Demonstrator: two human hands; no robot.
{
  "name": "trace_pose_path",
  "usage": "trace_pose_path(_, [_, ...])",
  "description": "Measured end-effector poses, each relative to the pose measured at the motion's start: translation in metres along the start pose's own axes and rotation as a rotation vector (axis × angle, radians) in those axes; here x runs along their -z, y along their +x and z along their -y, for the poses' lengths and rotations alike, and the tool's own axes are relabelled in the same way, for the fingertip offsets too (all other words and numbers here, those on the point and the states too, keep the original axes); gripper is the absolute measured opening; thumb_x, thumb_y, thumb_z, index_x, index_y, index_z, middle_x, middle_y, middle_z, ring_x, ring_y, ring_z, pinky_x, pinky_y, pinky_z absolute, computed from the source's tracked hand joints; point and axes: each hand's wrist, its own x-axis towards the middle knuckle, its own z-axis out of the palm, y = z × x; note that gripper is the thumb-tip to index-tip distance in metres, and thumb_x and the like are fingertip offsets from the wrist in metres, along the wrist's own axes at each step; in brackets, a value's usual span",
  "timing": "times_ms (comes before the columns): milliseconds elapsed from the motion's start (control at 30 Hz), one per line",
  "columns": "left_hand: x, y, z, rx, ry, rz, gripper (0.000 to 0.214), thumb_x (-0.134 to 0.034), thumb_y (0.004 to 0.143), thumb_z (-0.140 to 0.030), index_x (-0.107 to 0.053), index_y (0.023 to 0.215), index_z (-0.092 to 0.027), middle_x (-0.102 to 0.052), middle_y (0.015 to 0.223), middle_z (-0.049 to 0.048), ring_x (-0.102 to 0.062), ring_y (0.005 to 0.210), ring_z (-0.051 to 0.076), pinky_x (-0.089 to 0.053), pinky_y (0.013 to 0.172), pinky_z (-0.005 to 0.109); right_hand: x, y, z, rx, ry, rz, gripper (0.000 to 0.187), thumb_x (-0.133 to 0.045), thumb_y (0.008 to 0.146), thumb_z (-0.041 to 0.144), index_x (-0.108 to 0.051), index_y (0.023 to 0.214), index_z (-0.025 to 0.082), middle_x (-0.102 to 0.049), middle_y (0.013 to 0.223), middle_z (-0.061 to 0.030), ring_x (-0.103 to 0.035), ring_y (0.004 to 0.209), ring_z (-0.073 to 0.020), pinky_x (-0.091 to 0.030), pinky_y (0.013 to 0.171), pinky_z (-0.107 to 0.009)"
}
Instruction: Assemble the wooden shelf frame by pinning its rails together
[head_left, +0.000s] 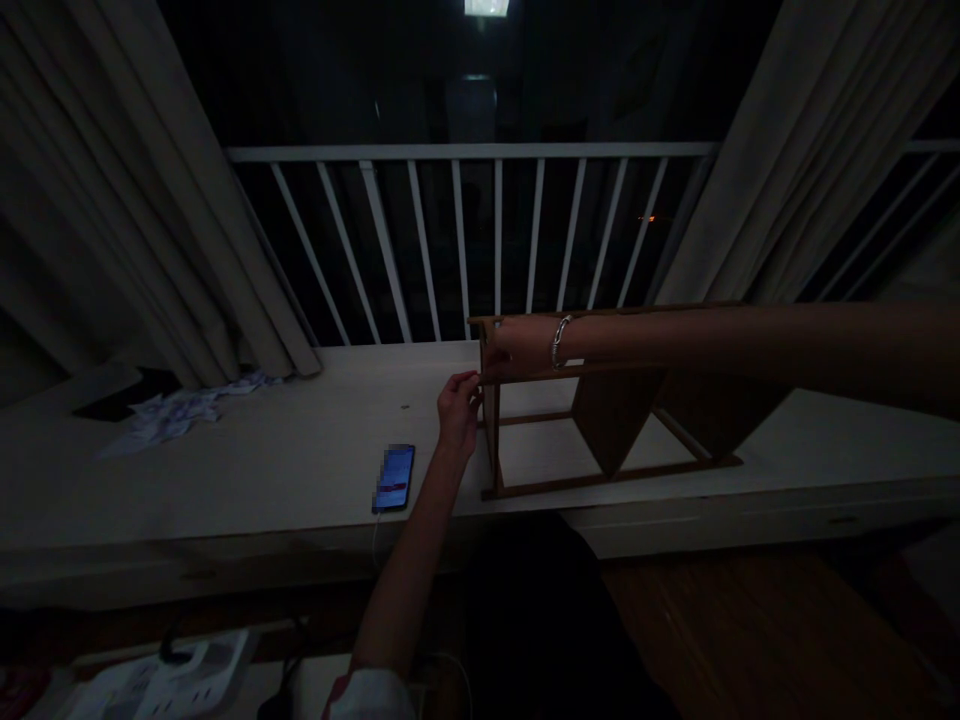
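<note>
Indoors, a person's right hand (pixel 517 345), a bracelet (pixel 560 341) circling its wrist, is bending over the left end of a wooden rack (pixel 611 420); shadow is hiding whether it is gripping. The left hand (pixel 459 412) is curling its fingers at that same end, any hold remaining unclear. The rack is lying lengthwise near the front edge of a pale window ledge (pixel 300 470), and 1 lit phone (pixel 394 478) is resting to its left.
</note>
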Motion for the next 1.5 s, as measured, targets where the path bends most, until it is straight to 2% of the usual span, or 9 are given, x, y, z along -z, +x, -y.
trace_pose_path(167, [0.0, 0.0, 0.001, -0.006, -0.013, 0.017, 0.016, -0.068, 0.062, -0.024, -0.059, 0.075, -0.02, -0.055, 0.074, -0.0036, -0.047, 0.062, 0.005, -0.039, 0.063, 0.02, -0.004, 0.012, 0.001, -0.104, 0.013, -0.057, 0.028, -0.054, 0.076, 0.037, -0.071, 0.091, 0.02, -0.068, 0.09, -0.0062, -0.06, 0.083, -0.016, -0.039, 0.068, -0.023])
trace_pose_path(300, [-0.001, -0.001, 0.0, 0.007, -0.01, 0.002, 0.016, -0.067, 0.061, -0.024, -0.059, 0.074, -0.019, -0.057, 0.076, -0.0027, -0.05, 0.065, 0.006, -0.038, 0.064, 0.021, -0.006, 0.025, -0.002, -0.203, 0.103, -0.049, 0.026, -0.057, 0.072, 0.03, -0.071, 0.093, 0.02, -0.068, 0.09, -0.0054, -0.06, 0.08, -0.0154, -0.041, 0.067, -0.022])
trace_pose_path(467, [-0.002, -0.001, 0.0, 0.006, -0.016, -0.014, 0.017, -0.068, 0.06, -0.023, -0.059, 0.075, -0.019, -0.057, 0.076, -0.003, -0.05, 0.065, 0.006, -0.038, 0.065, 0.021, -0.007, 0.033, -0.008, -0.24, 0.184, -0.088, 0.04, -0.062, 0.065, 0.023, -0.066, 0.105, 0.023, -0.068, 0.09, -0.0019, -0.06, 0.081, -0.0128, -0.042, 0.066, -0.019])
trace_pose_path(600, [-0.001, -0.002, 0.0, -0.003, -0.042, 0.006, 0.016, -0.068, 0.061, -0.022, -0.06, 0.075, -0.019, -0.055, 0.074, -0.004, -0.049, 0.064, 0.005, -0.038, 0.065, 0.021, -0.009, 0.03, -0.011, -0.263, 0.216, -0.057, 0.027, -0.059, 0.068, 0.022, -0.07, 0.092, 0.018, -0.068, 0.084, -0.0023, -0.061, 0.076, -0.0119, -0.042, 0.064, -0.018])
trace_pose_path(700, [-0.001, -0.002, 0.0, 0.003, -0.044, 0.007, 0.016, -0.068, 0.061, -0.022, -0.061, 0.075, -0.019, -0.055, 0.073, -0.0039, -0.048, 0.063, 0.005, -0.038, 0.064, 0.021, -0.009, 0.027, -0.014, -0.26, 0.25, -0.014, 0.023, -0.055, 0.071, 0.02, -0.07, 0.089, 0.014, -0.068, 0.082, -0.0037, -0.061, 0.075, -0.0115, -0.042, 0.064, -0.018])
trace_pose_path(900, [-0.001, -0.002, 0.001, 0.014, -0.04, -0.001, 0.018, -0.068, 0.061, -0.023, -0.06, 0.076, -0.02, -0.054, 0.071, -0.0042, -0.047, 0.06, 0.005, -0.039, 0.063, 0.02, -0.012, 0.022, -0.028, -0.222, 0.323, 0.115, 0.03, -0.061, 0.07, 0.024, -0.067, 0.098, 0.015, -0.068, 0.082, -0.0034, -0.061, 0.068, -0.0102, -0.043, 0.061, -0.019])
trace_pose_path(1133, [0.0, -0.002, 0.001, 0.009, -0.036, 0.005, 0.018, -0.069, 0.06, -0.024, -0.06, 0.076, -0.02, -0.056, 0.075, -0.0031, -0.051, 0.065, 0.005, -0.04, 0.064, 0.02, -0.011, 0.011, -0.033, -0.163, 0.236, 0.063, 0.025, -0.063, 0.071, 0.033, -0.07, 0.088, 0.017, -0.068, 0.08, -0.0009, -0.06, 0.072, -0.0095, -0.039, 0.061, -0.018])
trace_pose_path(1300, [0.0, -0.002, 0.001, 0.014, -0.056, -0.003, 0.019, -0.069, 0.06, -0.024, -0.06, 0.076, -0.02, -0.057, 0.074, -0.0035, -0.05, 0.063, 0.005, -0.039, 0.064, 0.02, -0.009, 0.008, -0.029, -0.127, 0.225, 0.068, 0.025, -0.061, 0.072, 0.03, -0.07, 0.092, 0.019, -0.069, 0.083, -0.0002, -0.06, 0.076, -0.0102, -0.04, 0.064, -0.018])
trace_pose_path(1500, [0.001, -0.001, 0.002, 0.007, -0.034, 0.001, 0.018, -0.068, 0.061, -0.024, -0.06, 0.077, -0.02, -0.057, 0.076, -0.0031, -0.051, 0.065, 0.006, -0.039, 0.065, 0.021, -0.005, 0.007, -0.022, -0.165, 0.275, 0.088, 0.031, -0.061, 0.07, 0.023, -0.069, 0.1, 0.019, -0.069, 0.078, -0.0004, -0.061, 0.074, -0.0107, -0.042, 0.066, -0.02])
